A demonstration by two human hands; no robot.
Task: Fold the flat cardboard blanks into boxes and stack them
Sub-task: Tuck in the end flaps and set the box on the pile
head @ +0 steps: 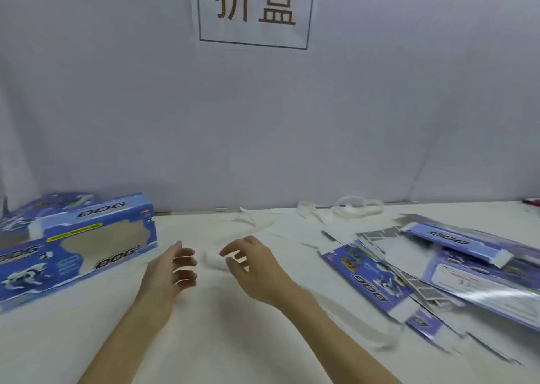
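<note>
Both hands are being held empty over the tabletop [87, 339] centre: left hand [169, 269] w/ fingers loosely curled, right hand [251, 266] likewise relaxed, nothing gripped. Folded boxes [79, 249] are being kept at 9 o'clock, prob. as the finished stack, out of the work zone. Flat blanks [438, 272] are being piled at 3 o'clock, within right-hand reach for the next pick. White strips [353, 211] at 1 o'clock, possibly packing bands; blur is preventing certainty.
</note>
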